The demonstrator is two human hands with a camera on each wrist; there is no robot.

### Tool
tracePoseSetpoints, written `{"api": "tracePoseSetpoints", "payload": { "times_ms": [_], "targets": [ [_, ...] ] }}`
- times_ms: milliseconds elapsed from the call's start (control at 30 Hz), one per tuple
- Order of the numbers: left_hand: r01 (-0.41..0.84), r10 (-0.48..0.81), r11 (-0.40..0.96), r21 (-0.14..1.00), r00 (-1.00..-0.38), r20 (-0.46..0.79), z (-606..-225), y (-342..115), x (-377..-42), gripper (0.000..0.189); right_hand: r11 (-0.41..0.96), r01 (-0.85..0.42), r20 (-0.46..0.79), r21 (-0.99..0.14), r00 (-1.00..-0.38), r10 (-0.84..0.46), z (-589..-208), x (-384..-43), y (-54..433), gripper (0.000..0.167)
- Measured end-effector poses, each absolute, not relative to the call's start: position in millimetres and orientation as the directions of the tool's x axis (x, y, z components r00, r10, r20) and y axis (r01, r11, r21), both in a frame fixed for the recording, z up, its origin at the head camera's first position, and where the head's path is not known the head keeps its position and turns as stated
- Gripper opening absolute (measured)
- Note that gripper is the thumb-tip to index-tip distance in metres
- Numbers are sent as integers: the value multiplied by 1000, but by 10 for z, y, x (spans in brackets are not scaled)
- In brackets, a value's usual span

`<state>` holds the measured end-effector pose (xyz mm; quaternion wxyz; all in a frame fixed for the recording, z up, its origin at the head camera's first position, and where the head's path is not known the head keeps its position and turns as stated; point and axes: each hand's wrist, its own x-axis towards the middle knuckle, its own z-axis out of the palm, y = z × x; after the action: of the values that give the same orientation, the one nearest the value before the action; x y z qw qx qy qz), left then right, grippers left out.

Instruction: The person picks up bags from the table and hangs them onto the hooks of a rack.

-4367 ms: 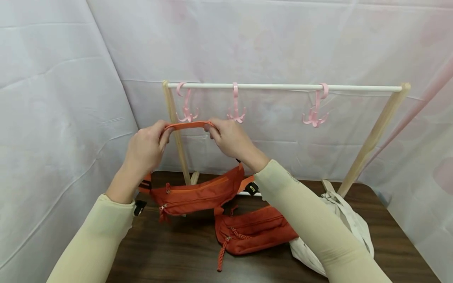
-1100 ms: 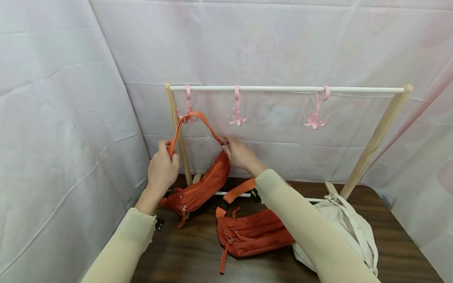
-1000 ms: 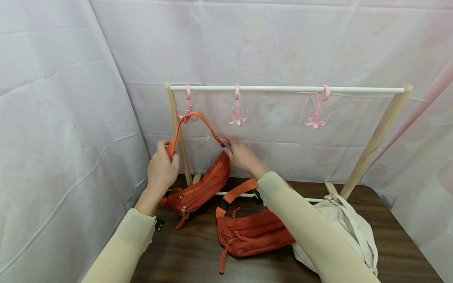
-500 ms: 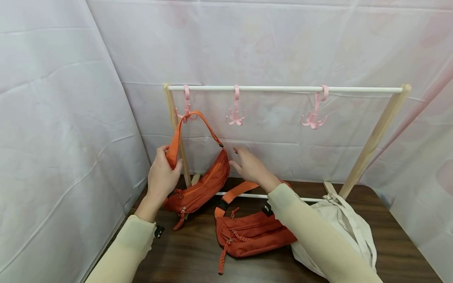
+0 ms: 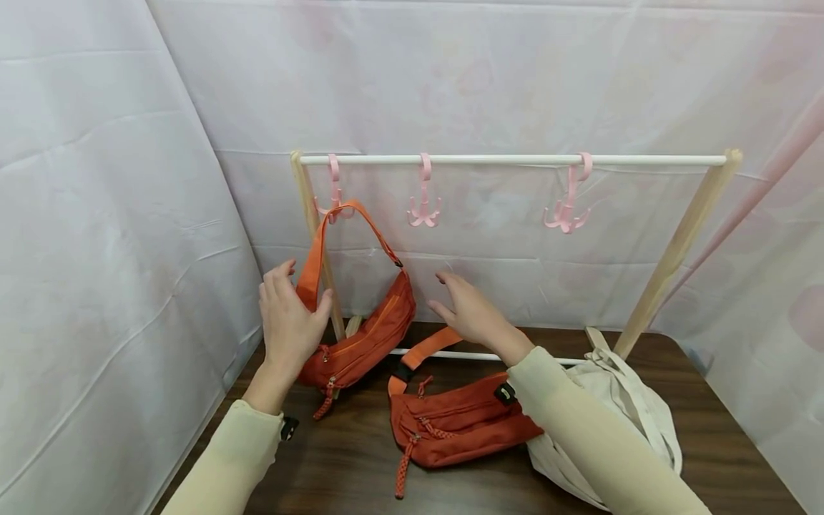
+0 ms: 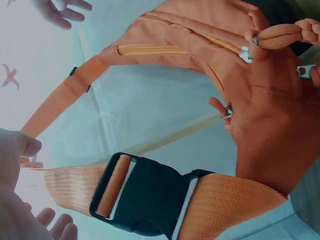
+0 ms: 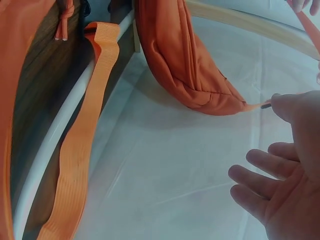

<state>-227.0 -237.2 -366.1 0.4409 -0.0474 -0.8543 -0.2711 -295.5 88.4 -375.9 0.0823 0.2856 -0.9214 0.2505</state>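
Note:
An orange-red waist bag (image 5: 367,336) hangs by its orange strap (image 5: 312,268) from the left pink hook (image 5: 333,204), tilted with its right end higher. My left hand (image 5: 290,322) is beside the strap, thumb and fingers spread and not gripping it. In the left wrist view the strap's black buckle (image 6: 145,195) shows close to those fingers. My right hand (image 5: 473,311) is held apart from the bag's right end, fingers loosely extended with nothing in them. Below it, a second orange-red waist bag (image 5: 457,422) lies on the table, its right end partly hidden by my sleeve.
A white rail (image 5: 502,159) on wooden posts carries two more pink hooks, one in the middle (image 5: 424,207) and one to the right (image 5: 566,207). A cream cloth bag (image 5: 634,415) lies on the dark wooden table (image 5: 714,443) at the right. White curtains stand behind and left.
The bag's strap went from between both hands onto the left hook. My right hand let go of the bag's end and moved right; my left hand's fingers opened off the strap.

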Motion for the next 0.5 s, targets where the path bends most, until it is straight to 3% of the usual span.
{"api": "tracePoseSetpoints", "payload": {
  "times_ms": [500],
  "targets": [
    [422, -31, 878, 227, -423, 906, -3655, -2143, -2196, 75, 721, -569, 319, -395, -822, -473, -3710, -2801, 1197, 70]
  ]
}}
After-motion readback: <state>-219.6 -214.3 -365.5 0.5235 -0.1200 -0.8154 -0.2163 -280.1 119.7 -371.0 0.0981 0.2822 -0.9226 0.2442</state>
